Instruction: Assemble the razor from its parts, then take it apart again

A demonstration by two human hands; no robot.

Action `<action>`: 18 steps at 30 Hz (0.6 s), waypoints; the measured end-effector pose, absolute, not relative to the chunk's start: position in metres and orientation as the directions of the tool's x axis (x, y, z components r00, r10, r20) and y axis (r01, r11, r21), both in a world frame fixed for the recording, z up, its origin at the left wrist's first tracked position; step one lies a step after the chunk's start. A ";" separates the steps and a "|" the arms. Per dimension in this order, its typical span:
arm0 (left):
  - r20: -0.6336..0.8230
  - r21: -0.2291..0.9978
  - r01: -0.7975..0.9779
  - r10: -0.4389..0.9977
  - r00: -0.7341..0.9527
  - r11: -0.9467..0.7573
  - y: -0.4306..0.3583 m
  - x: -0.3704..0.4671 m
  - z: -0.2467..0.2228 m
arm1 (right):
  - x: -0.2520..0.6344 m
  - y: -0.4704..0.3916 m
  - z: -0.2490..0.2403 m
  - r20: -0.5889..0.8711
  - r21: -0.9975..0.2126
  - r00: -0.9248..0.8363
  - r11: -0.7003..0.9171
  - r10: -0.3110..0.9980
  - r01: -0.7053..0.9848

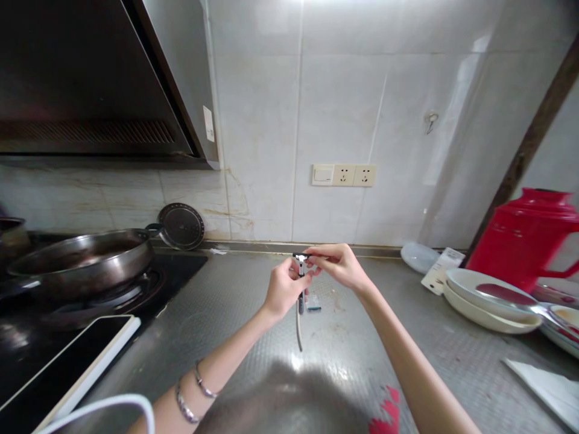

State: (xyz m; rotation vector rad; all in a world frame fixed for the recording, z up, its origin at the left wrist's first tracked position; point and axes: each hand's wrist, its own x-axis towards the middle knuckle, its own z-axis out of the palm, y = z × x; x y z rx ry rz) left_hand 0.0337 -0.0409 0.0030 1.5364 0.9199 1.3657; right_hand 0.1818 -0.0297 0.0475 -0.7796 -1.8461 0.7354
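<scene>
Over the metal counter I hold a razor (301,269) upright, with a black crossbar head, a silver neck and a dark handle. My left hand (283,288) is closed around the handle just below the neck. The fingers of my right hand (337,265) pinch the right end of the head. A small clear packet with a dark teal strip (313,308) lies on the counter just below my hands. Beside the handle's lower end a thin, curved grey strip (299,331) extends toward me; what it belongs to is unclear.
At left a steel pan (85,265) sits on the black stove, under a range hood (90,72). A white-edged tablet-like device (85,367) lies nearer me. Stacked plates (491,310) and a red thermos jug (520,241) stand at right. Sockets (344,175) are on the tiled wall.
</scene>
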 end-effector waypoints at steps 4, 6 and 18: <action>0.370 0.928 0.005 0.921 0.125 -0.373 -0.044 0.033 0.008 | 0.184 -0.029 0.048 0.544 -0.761 -0.343 0.622 0.766 0.181; 0.388 0.918 0.031 0.913 0.122 -0.395 -0.046 0.032 0.010 | 0.184 -0.029 0.049 0.542 -0.766 -0.348 0.620 0.765 0.170; 0.455 0.871 0.162 0.886 0.093 -0.465 -0.049 0.031 0.014 | 0.184 -0.028 0.049 0.527 -0.799 -0.323 0.587 0.786 0.127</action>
